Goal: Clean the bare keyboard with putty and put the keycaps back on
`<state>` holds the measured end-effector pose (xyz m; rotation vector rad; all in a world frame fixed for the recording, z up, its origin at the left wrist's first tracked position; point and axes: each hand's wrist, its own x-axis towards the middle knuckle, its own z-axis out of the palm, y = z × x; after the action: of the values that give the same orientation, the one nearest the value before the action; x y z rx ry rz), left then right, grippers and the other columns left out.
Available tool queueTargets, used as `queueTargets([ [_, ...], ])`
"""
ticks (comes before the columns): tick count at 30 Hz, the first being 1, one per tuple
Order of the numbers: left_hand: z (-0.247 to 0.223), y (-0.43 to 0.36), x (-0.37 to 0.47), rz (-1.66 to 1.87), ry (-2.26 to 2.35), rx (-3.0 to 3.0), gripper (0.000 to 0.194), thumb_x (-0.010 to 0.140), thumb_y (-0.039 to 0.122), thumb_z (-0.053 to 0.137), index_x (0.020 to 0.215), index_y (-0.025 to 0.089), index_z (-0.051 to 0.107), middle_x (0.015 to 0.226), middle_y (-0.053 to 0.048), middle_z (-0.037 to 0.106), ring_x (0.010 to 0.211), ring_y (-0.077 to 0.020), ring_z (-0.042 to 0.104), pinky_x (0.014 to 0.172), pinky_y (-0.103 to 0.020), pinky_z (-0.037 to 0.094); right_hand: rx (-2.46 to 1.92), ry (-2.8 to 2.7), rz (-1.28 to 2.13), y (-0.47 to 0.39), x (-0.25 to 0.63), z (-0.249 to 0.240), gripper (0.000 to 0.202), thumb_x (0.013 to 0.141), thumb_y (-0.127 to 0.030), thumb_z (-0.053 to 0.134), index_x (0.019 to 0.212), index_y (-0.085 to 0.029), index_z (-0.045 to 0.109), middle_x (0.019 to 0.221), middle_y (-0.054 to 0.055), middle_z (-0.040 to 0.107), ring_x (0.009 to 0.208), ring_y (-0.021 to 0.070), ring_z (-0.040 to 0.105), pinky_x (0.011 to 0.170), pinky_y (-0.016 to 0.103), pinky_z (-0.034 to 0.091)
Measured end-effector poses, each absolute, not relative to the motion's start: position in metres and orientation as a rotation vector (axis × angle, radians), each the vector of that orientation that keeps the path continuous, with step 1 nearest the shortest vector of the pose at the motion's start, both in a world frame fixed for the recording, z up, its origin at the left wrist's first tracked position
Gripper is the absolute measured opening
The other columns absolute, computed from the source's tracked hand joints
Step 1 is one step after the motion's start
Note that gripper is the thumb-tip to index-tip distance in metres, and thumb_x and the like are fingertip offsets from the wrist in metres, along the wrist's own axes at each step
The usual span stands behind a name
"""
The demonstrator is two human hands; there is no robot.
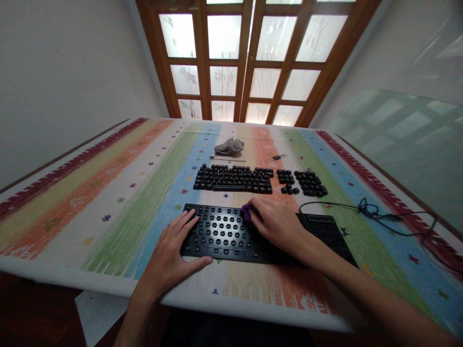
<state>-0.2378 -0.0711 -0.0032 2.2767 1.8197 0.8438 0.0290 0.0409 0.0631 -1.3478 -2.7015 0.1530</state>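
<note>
A black keyboard base with its keycaps off lies near the table's front edge, showing rows of bare key posts. My left hand rests at its left end, fingers stretched over the top left corner and thumb apart by the front edge. Bunched in my right hand is a purple cloth, pressed against the upper middle of the base. That hand and forearm hide part of the base's right half. Behind it, the loose black keycaps are laid out in keyboard order, with the number pad keycaps at the right.
A grey crumpled cloth lies farther back, with a thin stick-like tool before it. A small black wire-ended tool is to the right. The black cable coils rightward over the striped tablecloth.
</note>
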Motion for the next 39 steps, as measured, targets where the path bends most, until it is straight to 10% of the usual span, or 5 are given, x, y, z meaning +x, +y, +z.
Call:
queueTargets([
  [39, -0.001, -0.071, -0.236, 0.784, 1.841, 2.335, 0.073, 0.079, 0.047, 0.076, 0.141, 0.026, 0.044, 0.154, -0.012, 0.045, 0.145, -0.038, 0.037, 0.112, -0.063, 0.038, -1.481, -2.835, 0.299, 0.042, 0.035, 0.063, 0.03, 0.101, -0.029, 0.044, 0.105, -0.015, 0.071, 0.09, 0.012, 0.075, 0.074, 0.0211, 0.068, 0.061, 0.029, 0.038],
])
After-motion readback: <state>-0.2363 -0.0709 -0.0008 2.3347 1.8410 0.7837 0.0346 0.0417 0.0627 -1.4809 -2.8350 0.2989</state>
